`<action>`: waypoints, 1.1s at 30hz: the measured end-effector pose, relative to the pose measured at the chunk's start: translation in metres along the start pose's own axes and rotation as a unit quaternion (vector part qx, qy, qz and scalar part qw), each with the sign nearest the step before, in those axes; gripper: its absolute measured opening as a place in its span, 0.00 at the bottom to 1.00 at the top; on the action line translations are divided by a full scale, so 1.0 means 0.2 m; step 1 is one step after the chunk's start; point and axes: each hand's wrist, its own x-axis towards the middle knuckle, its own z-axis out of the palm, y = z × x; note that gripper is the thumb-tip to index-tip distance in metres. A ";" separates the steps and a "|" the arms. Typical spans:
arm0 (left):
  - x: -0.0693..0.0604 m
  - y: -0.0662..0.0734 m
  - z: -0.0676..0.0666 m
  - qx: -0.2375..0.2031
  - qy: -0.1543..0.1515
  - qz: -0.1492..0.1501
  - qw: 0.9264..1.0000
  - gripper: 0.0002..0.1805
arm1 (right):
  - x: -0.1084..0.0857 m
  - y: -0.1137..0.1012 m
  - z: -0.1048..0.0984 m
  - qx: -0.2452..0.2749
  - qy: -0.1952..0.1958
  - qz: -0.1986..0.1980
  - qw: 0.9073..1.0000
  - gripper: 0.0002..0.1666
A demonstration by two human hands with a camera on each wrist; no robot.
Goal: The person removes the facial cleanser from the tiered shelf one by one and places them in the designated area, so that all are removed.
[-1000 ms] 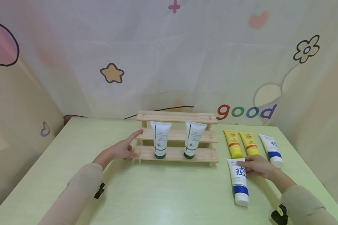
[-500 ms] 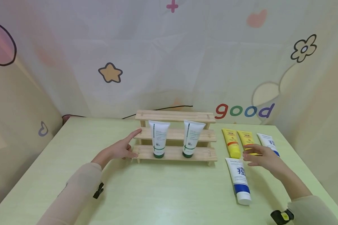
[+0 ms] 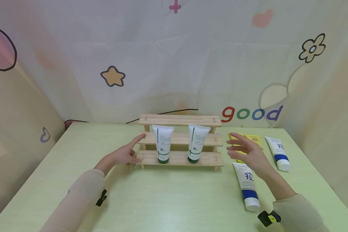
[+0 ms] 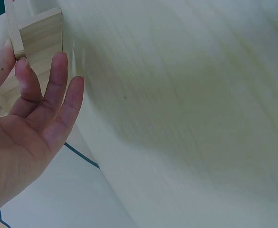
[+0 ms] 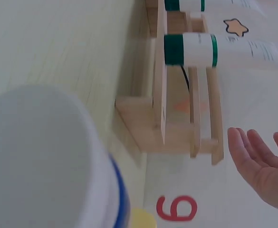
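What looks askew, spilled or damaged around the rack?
The right green-capped tube on the wooden rack leans rightward in the head view, while the left green-capped tube stands nearly upright; the camera angle may exaggerate this. I see no spill or damage.

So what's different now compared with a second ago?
The right hand has let go of the front blue-and-white tube and moved left and farther from the person; it holds nothing and partly hides the yellow tubes in the head view. The left hand still touches the left end of the wooden rack, and the two green-capped tubes still stand on its bottom step.
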 end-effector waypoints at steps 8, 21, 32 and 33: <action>0.00 -0.01 0.00 -0.001 0.000 0.000 1.000 0.53 | 0.11 -0.03 0.15 0.030 0.006 -0.007 1.000 0.39; -0.01 0.01 0.01 0.002 0.004 0.005 1.000 0.53 | 0.23 -0.08 0.36 0.055 0.007 0.006 0.998 0.31; -0.01 0.00 0.01 0.004 0.003 0.005 1.000 0.53 | 0.24 -0.08 0.37 0.037 0.038 -0.008 0.999 0.26; -0.01 0.00 0.01 0.005 0.003 0.005 1.000 0.53 | 0.23 -0.09 0.36 0.036 0.038 -0.009 0.999 0.26</action>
